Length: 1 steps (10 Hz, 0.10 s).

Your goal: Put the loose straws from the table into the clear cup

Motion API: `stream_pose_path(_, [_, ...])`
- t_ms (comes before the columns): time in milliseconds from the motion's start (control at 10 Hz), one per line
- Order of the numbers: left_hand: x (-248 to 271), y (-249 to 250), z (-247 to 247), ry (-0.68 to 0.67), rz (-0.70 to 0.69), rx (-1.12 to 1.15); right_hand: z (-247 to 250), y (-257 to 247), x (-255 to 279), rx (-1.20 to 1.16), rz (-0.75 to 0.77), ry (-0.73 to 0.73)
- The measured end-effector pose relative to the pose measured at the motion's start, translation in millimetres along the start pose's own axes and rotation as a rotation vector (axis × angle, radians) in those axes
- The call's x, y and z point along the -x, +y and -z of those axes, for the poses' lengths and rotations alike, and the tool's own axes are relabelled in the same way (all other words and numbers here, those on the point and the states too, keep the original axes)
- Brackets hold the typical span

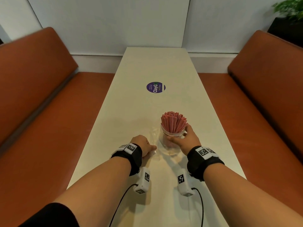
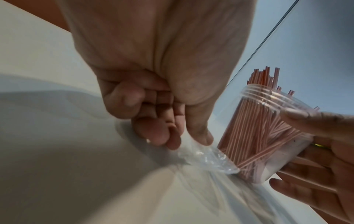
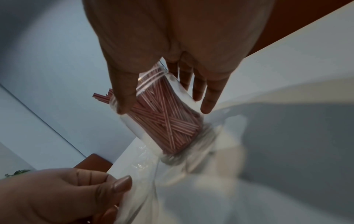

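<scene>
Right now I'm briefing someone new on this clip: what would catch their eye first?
The bunch of red straws fanning out of the clear cup stands out, on the near part of the white table. The right hand wraps the cup's side, while the left hand pinches a crumpled clear plastic bag lying beside the cup. Farther off, a round purple sticker marks the tabletop.

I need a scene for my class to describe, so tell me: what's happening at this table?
A person stands at a white table. The right hand grips a clear cup full of pink straws. The left hand pinches a crumpled clear plastic bag lying beside the cup. No loose straws show on the table, so the filling looks finished.
</scene>
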<state>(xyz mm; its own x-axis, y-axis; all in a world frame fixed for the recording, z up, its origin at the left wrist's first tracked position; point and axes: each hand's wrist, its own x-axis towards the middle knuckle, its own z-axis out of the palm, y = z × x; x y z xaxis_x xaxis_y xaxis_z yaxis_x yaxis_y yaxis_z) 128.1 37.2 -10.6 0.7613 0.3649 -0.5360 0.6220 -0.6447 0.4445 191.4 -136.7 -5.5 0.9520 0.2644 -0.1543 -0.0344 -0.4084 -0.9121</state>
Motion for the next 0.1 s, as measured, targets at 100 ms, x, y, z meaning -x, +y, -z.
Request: stream_pose_path(100, [4.1, -2.9, 1.7, 0.044, -0.029, -0.033, 2.4, 0.9, 4.9, 0.047, -0.014, 0.039])
